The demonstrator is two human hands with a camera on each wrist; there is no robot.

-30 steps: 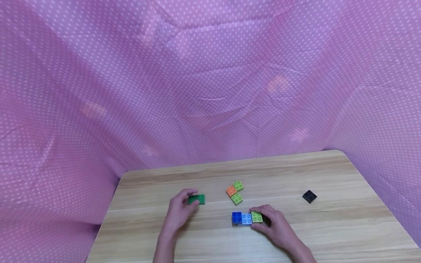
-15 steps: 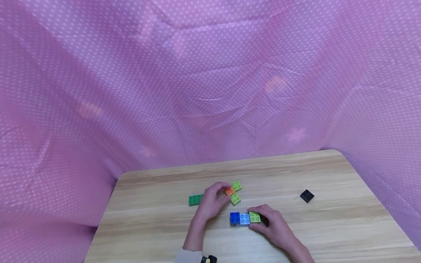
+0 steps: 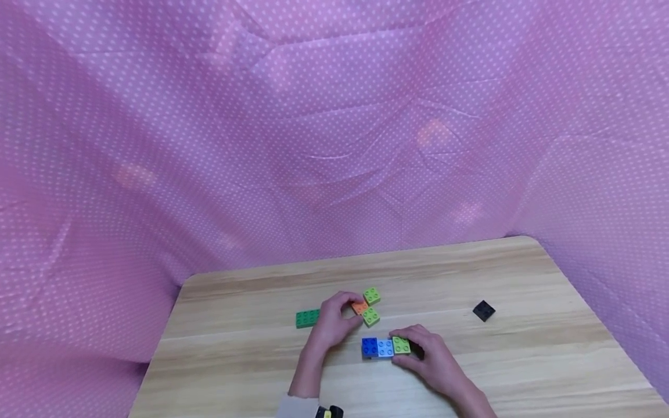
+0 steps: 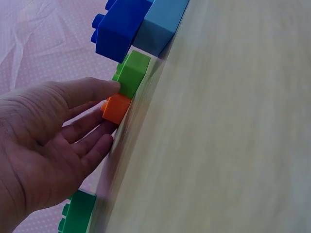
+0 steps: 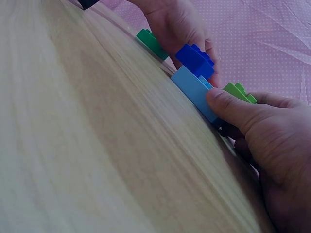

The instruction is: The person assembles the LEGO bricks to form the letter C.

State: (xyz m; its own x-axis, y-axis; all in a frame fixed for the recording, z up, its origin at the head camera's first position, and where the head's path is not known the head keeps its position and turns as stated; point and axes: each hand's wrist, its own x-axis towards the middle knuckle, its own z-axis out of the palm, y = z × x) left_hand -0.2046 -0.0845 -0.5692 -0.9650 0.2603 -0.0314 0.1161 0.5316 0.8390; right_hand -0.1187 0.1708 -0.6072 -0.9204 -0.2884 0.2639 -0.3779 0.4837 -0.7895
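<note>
My left hand [image 3: 330, 322] is at the orange brick [image 3: 359, 307], with thumb and fingers on either side of it. In the left wrist view, the thumb also comes against a lime brick [image 4: 134, 73] beside the orange brick [image 4: 115, 108]. Another lime brick [image 3: 371, 295] touches the orange one at the back. Nearer the front, my right hand [image 3: 431, 357] grips the right end of a built piece: a light blue brick [image 3: 385, 348] carrying a dark blue brick [image 3: 369, 346] and a lime brick [image 3: 401, 345] on top. Its thumb presses the light blue side.
A longer green brick [image 3: 307, 318] lies left of the left hand, partly behind it. Off to the right is a flat black studded piece [image 3: 484, 310]. All stand on a wooden table [image 3: 251, 371], with a pink dotted cloth [image 3: 334, 145] hanging around it.
My left hand has left the green brick and moved right to the orange brick, where it stays over the last half second. My right hand keeps its hold on the built piece.
</note>
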